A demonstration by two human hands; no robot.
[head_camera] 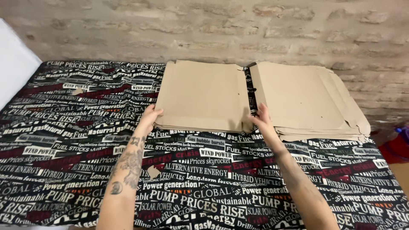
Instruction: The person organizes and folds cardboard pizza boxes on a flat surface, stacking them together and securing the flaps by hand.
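Note:
Two stacks of flat brown cardboard sheets lie side by side at the far part of the table. My left hand point(150, 117) grips the near left corner of the left stack point(200, 93). My right hand point(262, 118) holds that same stack at its near right corner, in the gap beside the right stack point(304, 100). Both forearms reach forward over the cloth. The fingertips are tucked under or against the cardboard edge, so I cannot tell how many sheets they hold.
A black cloth printed with white and red lettering point(64, 140) covers the table. A small cardboard scrap point(153, 171) lies on it near my left arm, another scrap point(77, 91) at far left. A brick wall point(213, 30) stands behind. Red and blue items point(398, 145) sit off the right edge.

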